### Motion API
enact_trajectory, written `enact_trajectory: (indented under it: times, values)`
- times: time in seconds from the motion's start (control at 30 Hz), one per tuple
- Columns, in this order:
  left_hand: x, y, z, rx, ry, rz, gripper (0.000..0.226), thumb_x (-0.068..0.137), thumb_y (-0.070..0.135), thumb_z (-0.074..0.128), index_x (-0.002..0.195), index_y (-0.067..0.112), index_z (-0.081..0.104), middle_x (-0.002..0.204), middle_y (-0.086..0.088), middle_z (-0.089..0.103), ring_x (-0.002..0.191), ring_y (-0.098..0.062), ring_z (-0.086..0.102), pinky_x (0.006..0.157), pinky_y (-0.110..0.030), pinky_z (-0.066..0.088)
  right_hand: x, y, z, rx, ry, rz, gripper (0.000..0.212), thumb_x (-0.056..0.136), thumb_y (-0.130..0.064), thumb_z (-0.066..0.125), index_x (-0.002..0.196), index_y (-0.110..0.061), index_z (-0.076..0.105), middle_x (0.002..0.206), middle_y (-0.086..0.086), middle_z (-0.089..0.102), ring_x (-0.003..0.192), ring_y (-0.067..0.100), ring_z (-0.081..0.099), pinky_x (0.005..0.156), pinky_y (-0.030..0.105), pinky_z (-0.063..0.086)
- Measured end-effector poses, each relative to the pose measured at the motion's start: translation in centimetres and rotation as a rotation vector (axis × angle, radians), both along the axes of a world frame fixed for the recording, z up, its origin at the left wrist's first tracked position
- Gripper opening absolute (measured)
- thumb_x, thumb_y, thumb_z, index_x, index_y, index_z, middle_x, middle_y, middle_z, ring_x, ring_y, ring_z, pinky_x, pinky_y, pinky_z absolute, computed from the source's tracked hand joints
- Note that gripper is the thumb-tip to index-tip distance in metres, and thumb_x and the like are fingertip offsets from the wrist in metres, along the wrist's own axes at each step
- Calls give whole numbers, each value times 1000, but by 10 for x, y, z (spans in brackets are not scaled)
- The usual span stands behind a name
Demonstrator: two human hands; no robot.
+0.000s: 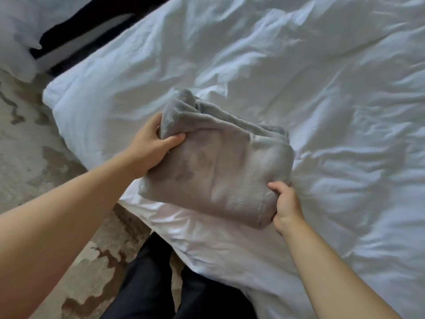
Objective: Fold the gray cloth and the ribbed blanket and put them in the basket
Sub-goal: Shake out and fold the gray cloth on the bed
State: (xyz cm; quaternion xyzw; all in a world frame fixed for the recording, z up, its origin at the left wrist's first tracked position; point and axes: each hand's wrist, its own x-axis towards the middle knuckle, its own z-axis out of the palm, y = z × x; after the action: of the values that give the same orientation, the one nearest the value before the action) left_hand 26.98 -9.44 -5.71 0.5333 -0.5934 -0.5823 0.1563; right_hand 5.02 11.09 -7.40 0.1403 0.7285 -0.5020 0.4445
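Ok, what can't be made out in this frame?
Head view:
Basket and ribbed blanket: out of frame.
Most fingers of the left hand and right hand: tucked under the gray cloth they grip.
Dark object at top left: blurred, cut by the edge.
Whether the cloth is lifted off the white duvet: unclear.

cloth point(216, 166) on bed point(322, 100), rug point(23, 143) seemingly left

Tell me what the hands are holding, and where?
The folded gray cloth: left hand grips its far left edge, right hand grips its near right corner.
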Motion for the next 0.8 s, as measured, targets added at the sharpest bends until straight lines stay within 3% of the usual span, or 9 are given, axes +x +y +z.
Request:
enact_trajectory:
  times: [0.1,0.23,0.33,0.4,0.43,0.5,0.57,0.7,0.8]
  values:
    - [3,5,-10,-35,2,232,38,76,33,74,111,30,59,96,13,69,93,-4,65,77,-20,53,-1,-13,6,29,23,-14,24,69,2,52,80,-17,60,73,7,65,65,26,61,62,31,51]
    - [-6,0,-20,135,-332,363,71,74,48,74,130,16,44,124,-7,56,112,-23,56,99,-39,45,3,-37,9,315,38,131,23,75,-10,60,97,-5,63,90,14,65,77,29,61,67,34,50]
    - [-18,-5,3,-382,-408,257,50,79,34,68,123,18,50,128,-7,47,118,-25,49,105,-36,37,12,-60,18,569,665,227,50,74,-14,61,123,-4,54,121,20,55,110,36,53,93,39,43]
    - [-27,1,11,-710,-305,67,33,80,23,62,112,15,62,122,-10,56,113,-29,53,102,-37,39,28,-74,26,350,1120,492,51,73,-12,61,124,-3,57,124,22,55,117,37,49,102,41,38]
    - [-32,7,9,-785,-290,-90,32,81,23,61,111,14,65,121,-10,59,114,-30,54,102,-41,40,37,-82,23,237,1221,699,50,75,-14,61,124,-4,58,125,21,56,119,36,49,105,43,36]
    - [-41,19,-3,-770,-456,-412,45,86,33,56,128,18,57,139,-8,50,133,-28,41,113,-47,24,47,-95,11,197,1239,1125,52,84,-25,56,134,-12,53,140,17,48,133,33,40,115,45,23]
    - [-43,11,-26,-708,-620,-544,59,91,47,43,146,26,35,157,-3,26,146,-22,16,117,-48,2,41,-108,-7,313,1209,1341,57,92,-37,46,146,-22,38,156,8,29,146,25,20,118,40,2]
    - [-49,-28,-62,-538,-731,-431,70,88,66,25,150,37,14,161,5,6,148,-17,1,114,-57,5,1,-122,-41,475,1179,1348,69,90,-63,24,152,-33,15,162,-1,10,149,20,0,116,39,-12]
    - [-57,-33,-77,-431,-693,-304,69,87,66,26,150,39,15,161,7,6,148,-17,0,113,-59,11,-25,-115,-52,603,1119,1253,74,88,-66,15,153,-31,12,162,1,9,149,22,0,119,46,-5]
